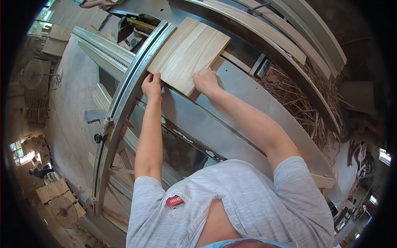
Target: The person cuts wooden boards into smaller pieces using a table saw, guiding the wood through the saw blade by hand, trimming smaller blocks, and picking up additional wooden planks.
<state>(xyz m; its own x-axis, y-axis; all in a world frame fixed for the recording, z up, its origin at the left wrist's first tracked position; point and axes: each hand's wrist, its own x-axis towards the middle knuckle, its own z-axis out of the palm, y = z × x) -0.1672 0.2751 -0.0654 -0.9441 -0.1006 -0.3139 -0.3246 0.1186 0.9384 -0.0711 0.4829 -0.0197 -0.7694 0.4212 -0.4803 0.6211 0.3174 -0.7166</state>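
Wooden board [189,53] is laid flat on the metal table [248,95], its left edge set alongside the slotted metal rail [138,56]. Board's near left corner is grasped by the left hand [152,86], fingertips at the edge. Right hand [206,82] is held at the right edge near the closest corner, fingers curled; whether the edge is clasped can't be told. Wood scraps [295,97] are piled beyond the table's right side. Long planks [285,31] are stacked above them, past a dark curved beam [248,35].
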